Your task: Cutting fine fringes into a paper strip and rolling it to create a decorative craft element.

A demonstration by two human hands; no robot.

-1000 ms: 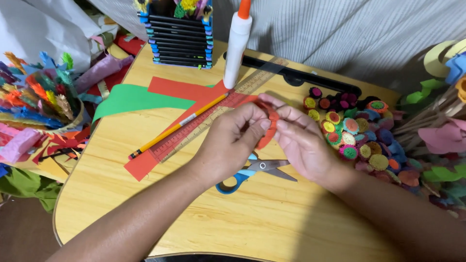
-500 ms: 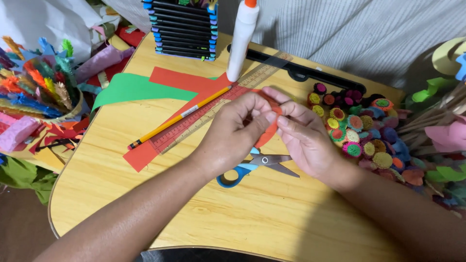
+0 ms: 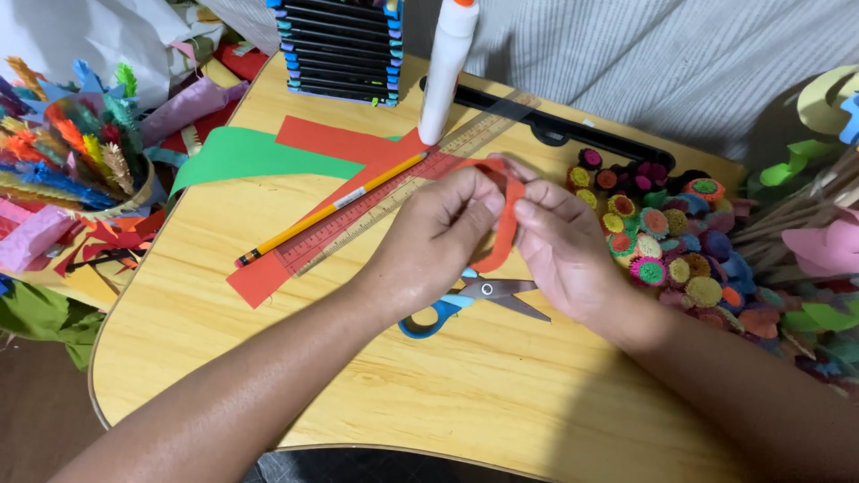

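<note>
Red paper strip (image 3: 507, 224) sits curled into a loop between both hands above the wooden tabletop (image 3: 501, 394), ends seemingly not yet joined. Left hand (image 3: 443, 228) and right hand (image 3: 559, 246) pinch it. Beyond lie blue-handled scissors (image 3: 465, 300), flat red paper (image 3: 335, 179), a glue bottle (image 3: 445, 67).

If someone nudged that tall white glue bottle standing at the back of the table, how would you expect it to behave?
The glue bottle is tall and narrow and stands upright on a small base, so a sideways push would likely tip it. Being round, it would probably roll afterwards, perhaps toward the ruler. It looks like smooth plastic, so probably light and a little slippery.
</note>
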